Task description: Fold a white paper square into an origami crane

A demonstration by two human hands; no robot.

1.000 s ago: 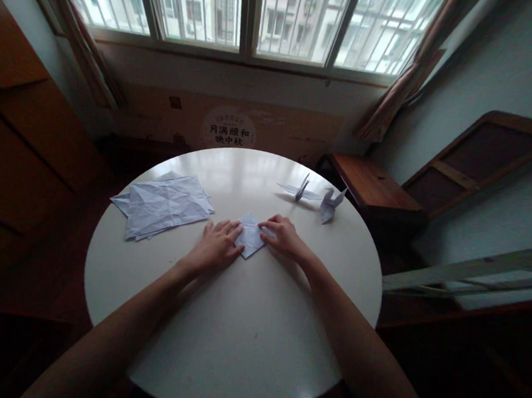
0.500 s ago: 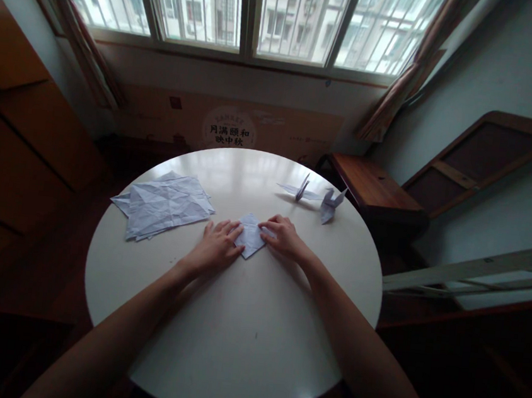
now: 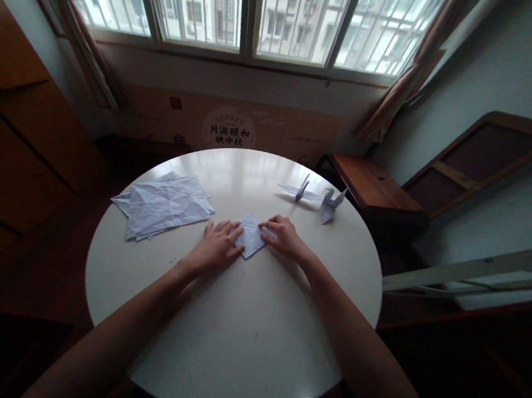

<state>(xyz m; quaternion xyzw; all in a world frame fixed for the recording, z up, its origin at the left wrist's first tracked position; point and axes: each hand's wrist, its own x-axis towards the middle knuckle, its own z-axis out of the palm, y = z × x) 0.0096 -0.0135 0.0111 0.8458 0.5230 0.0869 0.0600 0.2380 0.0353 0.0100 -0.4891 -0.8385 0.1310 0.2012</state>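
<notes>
A small folded paper diamond (image 3: 250, 238) lies flat near the middle of the round white table (image 3: 231, 347). On its left side rests my left hand (image 3: 220, 240), fingers spread and pressing the paper down. My right hand (image 3: 285, 236) is at the opposite corner, thumb and index finger pinching that edge. To the left lies a stack of creased paper sheets (image 3: 165, 207). Two folded paper cranes, one with wings spread (image 3: 301, 190) and one more upright (image 3: 330, 204), stand at the far right of the table.
Behind the table, a long cardboard panel (image 3: 292, 126) with printed characters leans below the barred window (image 3: 294, 18). A low wooden stool or side table (image 3: 377, 182) is at the right. Wooden cabinets (image 3: 11, 134) line the left.
</notes>
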